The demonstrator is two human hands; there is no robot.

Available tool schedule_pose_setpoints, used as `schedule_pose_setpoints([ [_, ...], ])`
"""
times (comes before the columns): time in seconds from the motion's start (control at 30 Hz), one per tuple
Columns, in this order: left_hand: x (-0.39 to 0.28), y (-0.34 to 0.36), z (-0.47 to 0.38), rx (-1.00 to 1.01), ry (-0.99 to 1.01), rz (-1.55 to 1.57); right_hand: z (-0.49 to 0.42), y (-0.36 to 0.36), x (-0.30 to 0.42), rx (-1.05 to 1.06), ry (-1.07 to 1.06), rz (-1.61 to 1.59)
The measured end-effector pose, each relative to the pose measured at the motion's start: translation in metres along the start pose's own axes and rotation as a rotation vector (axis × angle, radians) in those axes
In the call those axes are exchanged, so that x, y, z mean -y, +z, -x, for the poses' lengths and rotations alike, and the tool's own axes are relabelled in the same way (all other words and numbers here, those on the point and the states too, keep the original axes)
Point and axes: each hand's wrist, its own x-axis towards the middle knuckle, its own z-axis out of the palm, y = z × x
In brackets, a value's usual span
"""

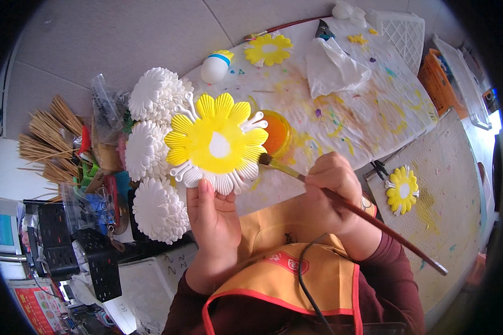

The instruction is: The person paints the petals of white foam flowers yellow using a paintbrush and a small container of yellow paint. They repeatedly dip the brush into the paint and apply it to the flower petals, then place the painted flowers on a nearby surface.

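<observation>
My left hand (213, 222) grips the lower rim of a flower-shaped plaque (199, 155), thumb in front and fingers behind. Yellow paint covers most of its petals and the ring around a white centre. The lower petals and the thin stamen-like prongs are white. Between the fingers of my right hand (334, 190) is a long paintbrush (381, 228) with a dark red handle. Its dark bristles touch the plaque's right edge, by a petal that is partly white. Just behind the plaque stands a round tub of orange-yellow paint (276, 134), partly hidden by it.
White flower plaques (157, 209) are stacked in several piles on the left, near bundled bamboo sticks (54, 138). Yellow-painted flowers (269, 49) lie at the back and on a board at right. A white cloth (335, 69), pliers (325, 30) and an egg-shaped piece (215, 69) rest on the stained table cover.
</observation>
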Motion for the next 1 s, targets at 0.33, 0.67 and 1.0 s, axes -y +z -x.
schedule_pose_setpoints([
  [0.33,-0.008,-0.024,-0.014,-0.141,-0.089,0.216,-0.017,-0.013,0.004,-0.096,0.425,0.000],
  [0.67,-0.016,-0.057,-0.016,-0.228,-0.246,0.336,-0.053,0.006,-0.004,0.265,0.502,0.286],
  [1.0,-0.008,-0.059,-0.018,-0.135,-0.196,0.236,-0.047,-0.019,0.000,0.203,0.499,0.291],
])
